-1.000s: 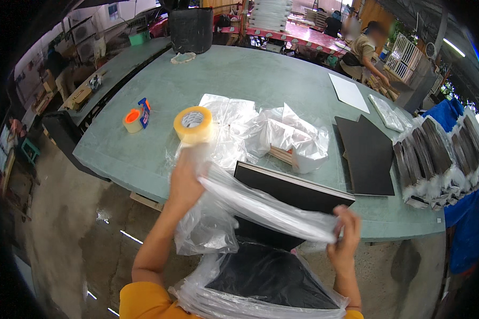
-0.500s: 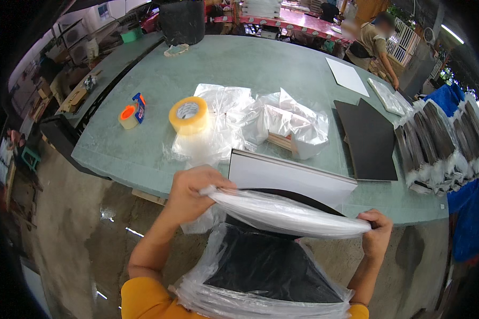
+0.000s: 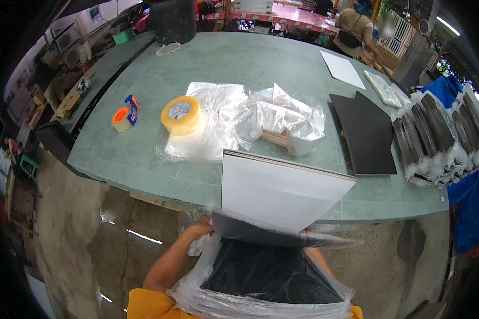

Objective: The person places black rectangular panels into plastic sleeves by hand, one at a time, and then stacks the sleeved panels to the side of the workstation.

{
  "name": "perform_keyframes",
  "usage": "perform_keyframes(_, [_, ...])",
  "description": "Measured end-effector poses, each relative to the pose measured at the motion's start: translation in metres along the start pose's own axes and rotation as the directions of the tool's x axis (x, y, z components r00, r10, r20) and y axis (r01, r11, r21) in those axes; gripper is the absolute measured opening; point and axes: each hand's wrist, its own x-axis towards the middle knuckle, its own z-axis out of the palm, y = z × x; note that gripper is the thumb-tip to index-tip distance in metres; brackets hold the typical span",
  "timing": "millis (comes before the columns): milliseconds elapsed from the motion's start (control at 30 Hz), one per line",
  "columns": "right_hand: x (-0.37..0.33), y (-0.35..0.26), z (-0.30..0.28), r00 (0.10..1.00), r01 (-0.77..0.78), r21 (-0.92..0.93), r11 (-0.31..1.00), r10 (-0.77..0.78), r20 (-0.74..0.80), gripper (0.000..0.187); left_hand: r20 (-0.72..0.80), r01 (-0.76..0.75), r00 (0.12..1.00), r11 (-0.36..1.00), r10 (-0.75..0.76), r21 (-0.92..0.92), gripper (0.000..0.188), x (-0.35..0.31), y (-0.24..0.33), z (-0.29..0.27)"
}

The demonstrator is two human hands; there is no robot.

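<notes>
Close to my body, below the table's near edge, a dark flat panel in clear plastic (image 3: 266, 232) is held tilted. My left hand (image 3: 199, 227) is closed at its left end. My right hand is hidden behind the panel; only the right forearm (image 3: 319, 261) shows beneath it. Just beyond, a stack of white boards (image 3: 282, 189) leans upright at the table's near edge. Against my front lies a black sheet covered with clear plastic (image 3: 271, 268), its plastic bunched along the lower edge.
On the green table (image 3: 239, 50) are a clear tape roll (image 3: 178, 116), a tape dispenser (image 3: 124, 114), clear plastic bags (image 3: 215, 114), a plastic-covered bundle (image 3: 287, 119), dark panels (image 3: 363, 133) and a white sheet (image 3: 342, 69). Wrapped dark bundles (image 3: 431, 135) stand right. A person (image 3: 355, 29) is beyond.
The plastic-wrapped panel came down toward me and tipped, revealing more of the white boards. My left hand lowered; my right hand moved inward, out of sight. The far person turned.
</notes>
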Motion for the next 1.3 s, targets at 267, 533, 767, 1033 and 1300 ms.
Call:
perform_keyframes(267, [-0.107,-0.185,-0.070,0.120,0.516,0.631,0.580,-0.778,0.617,0.042,0.599,-0.313,0.649,0.882,0.469,-0.352,0.022,-0.060,0.316,-0.044])
perform_keyframes(533, [-0.023,-0.056,0.026,0.721,0.310,-0.226,0.923,-0.073,0.689,0.073,0.276,-0.056,0.960,0.933,-0.048,0.355,0.030,0.036,0.099,0.045])
perform_keyframes(767, [-0.050,-0.208,-0.015,0.816,0.396,0.423,0.815,-0.523,0.245,0.040,-0.228,-0.620,0.784,0.748,0.578,-0.236,0.044,0.048,0.298,0.017])
perform_keyframes(1033, [-0.066,-0.198,-0.053,0.577,0.500,0.350,0.792,-0.607,0.546,0.042,-0.238,-0.286,0.948,0.889,0.209,-0.358,0.073,0.015,0.320,-0.048])
perform_keyframes(1300, [-0.063,-0.198,-0.062,0.777,0.197,0.542,0.817,-0.467,0.422,0.039,-0.077,-0.337,0.941,0.905,0.328,-0.260,0.061,0.013,0.309,-0.035])
